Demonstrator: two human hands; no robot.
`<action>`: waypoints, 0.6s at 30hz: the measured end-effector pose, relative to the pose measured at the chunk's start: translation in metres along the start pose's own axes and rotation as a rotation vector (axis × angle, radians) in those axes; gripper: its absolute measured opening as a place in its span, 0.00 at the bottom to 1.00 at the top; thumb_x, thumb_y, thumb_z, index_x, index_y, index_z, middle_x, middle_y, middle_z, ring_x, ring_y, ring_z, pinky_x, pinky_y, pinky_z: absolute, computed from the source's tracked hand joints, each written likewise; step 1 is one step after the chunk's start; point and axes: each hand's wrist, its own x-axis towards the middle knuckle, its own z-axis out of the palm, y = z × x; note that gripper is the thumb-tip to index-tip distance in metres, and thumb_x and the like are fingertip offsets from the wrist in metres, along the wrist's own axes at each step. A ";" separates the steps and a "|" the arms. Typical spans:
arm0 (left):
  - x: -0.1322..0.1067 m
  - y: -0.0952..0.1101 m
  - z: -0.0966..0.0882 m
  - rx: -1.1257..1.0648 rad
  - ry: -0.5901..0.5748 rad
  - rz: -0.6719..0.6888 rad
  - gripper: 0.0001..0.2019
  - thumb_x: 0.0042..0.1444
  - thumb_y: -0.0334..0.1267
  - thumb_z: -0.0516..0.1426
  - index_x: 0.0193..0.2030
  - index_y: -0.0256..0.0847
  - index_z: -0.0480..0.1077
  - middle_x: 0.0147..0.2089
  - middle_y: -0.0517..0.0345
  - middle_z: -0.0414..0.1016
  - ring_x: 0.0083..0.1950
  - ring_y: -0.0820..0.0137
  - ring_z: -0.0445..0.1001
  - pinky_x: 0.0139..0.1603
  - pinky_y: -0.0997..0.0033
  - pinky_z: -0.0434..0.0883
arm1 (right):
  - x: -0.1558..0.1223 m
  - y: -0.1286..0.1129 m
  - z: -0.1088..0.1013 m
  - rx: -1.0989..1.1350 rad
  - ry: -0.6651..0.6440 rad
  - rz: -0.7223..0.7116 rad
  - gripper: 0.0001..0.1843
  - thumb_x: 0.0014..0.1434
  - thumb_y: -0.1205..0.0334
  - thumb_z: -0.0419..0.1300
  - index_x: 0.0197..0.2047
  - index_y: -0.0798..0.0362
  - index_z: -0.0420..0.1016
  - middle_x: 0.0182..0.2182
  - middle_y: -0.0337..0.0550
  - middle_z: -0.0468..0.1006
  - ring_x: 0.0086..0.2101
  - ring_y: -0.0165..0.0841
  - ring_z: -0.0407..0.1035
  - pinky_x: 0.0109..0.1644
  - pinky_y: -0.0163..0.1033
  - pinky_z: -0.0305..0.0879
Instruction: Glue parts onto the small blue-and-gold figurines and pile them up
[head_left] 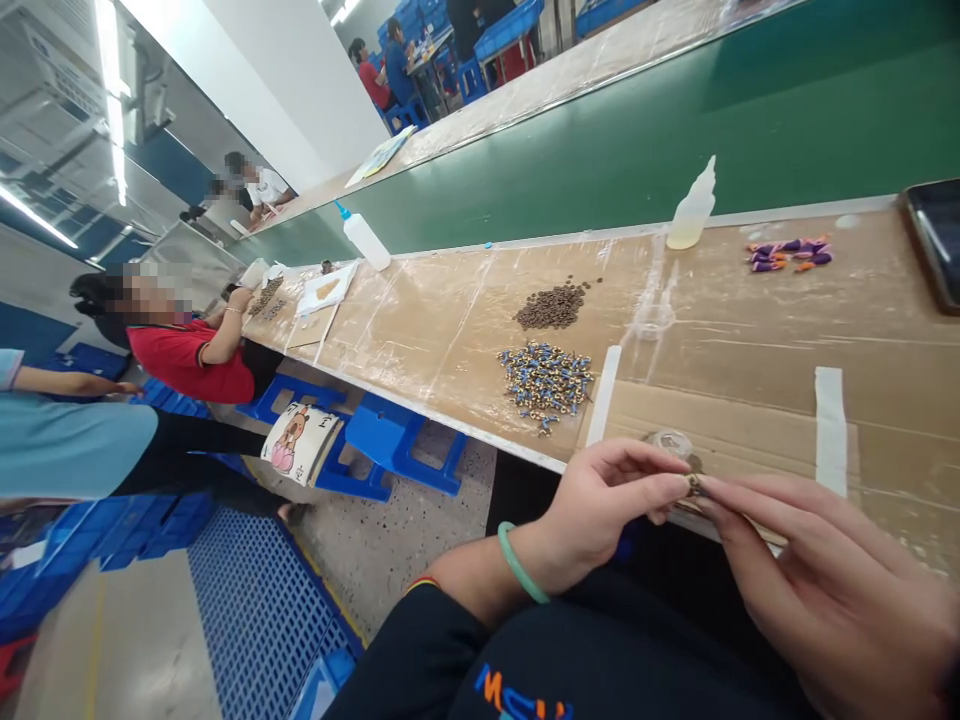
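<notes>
My left hand [607,505], with a green bangle on its wrist, pinches a tiny brass-coloured part [694,485] between thumb and fingertips at the near edge of the cardboard-covered bench [750,330]. My right hand [825,590] meets it from the right, its thumb and forefinger closed on the same small part. Just behind the fingers sits a small clear dish [670,441]. Further back lie a heap of blue-and-gold small parts [545,382] and a heap of dark brown small parts [553,305].
A squeeze bottle of clear liquid [694,208] stands at the bench's back edge, with purple-and-orange pieces [789,254] and a dark phone [936,240] to its right. A green conveyor belt [675,130] runs behind. A person in red [187,350] sits further left; blue stools [390,445] stand below.
</notes>
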 end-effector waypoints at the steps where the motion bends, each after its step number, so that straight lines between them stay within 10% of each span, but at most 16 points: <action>1: 0.000 0.001 -0.002 0.031 -0.017 -0.016 0.28 0.37 0.57 0.77 0.34 0.36 0.76 0.26 0.62 0.72 0.24 0.79 0.66 0.28 0.72 0.60 | -0.001 0.001 -0.001 0.009 -0.008 0.003 0.08 0.68 0.70 0.65 0.46 0.47 0.79 0.37 0.39 0.81 0.33 0.35 0.78 0.38 0.41 0.76; 18: 0.008 0.014 -0.002 0.009 -0.216 -0.393 0.30 0.35 0.58 0.77 0.27 0.36 0.71 0.22 0.62 0.69 0.20 0.82 0.59 0.21 0.78 0.54 | 0.011 0.011 -0.022 0.045 -0.128 -0.126 0.11 0.67 0.76 0.61 0.46 0.51 0.79 0.34 0.40 0.81 0.32 0.34 0.77 0.38 0.39 0.77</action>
